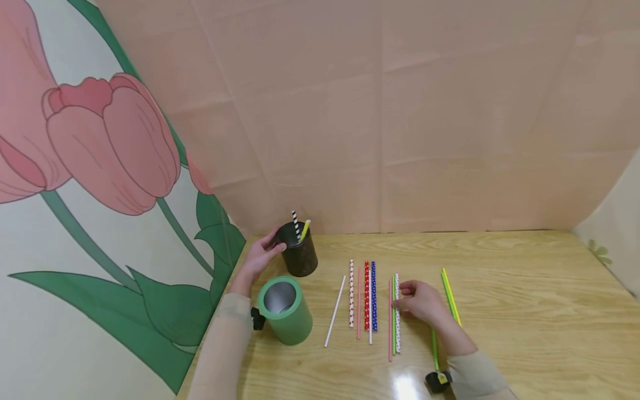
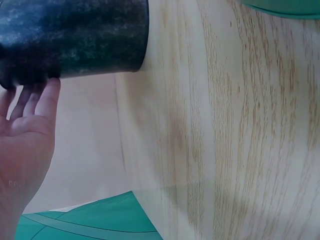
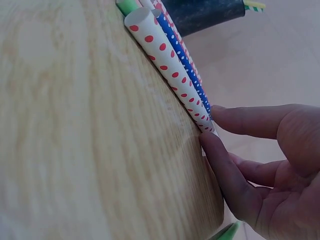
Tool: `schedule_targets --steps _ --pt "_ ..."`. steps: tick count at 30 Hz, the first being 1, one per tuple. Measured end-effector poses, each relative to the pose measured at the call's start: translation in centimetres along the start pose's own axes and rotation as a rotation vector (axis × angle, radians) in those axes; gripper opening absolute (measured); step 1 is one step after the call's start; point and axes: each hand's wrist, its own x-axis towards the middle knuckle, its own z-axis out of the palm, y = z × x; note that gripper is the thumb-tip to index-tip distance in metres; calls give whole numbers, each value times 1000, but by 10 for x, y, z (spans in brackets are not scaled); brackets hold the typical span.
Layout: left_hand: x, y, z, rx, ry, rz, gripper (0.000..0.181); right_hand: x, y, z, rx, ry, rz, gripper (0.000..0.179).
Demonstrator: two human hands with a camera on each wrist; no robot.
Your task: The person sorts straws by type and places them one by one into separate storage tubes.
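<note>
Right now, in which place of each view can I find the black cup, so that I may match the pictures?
Head: the black cup stands in the lower half, slightly left of centre, the left hand at its rim.
Left wrist: upper left corner, sideways and cut off by the edges.
Right wrist: top edge, right of centre, partly cut off.
Shared landmark: the wood-grain table.

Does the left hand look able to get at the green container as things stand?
Probably not without letting go first: the left hand is holding the black cup. Otherwise the way looks free; the green container stands upright close beside the left forearm, its top uncovered.
</note>
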Motion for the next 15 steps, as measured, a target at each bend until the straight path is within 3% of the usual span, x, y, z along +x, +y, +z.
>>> schedule_targets --steps 9,15 --pt "0 -3 2 21 24 51 70 2 4 0 -5 2 -2 61" --pt "-2 -2 3 22 37 30 70 1 2 -1 1 5 -16 59"
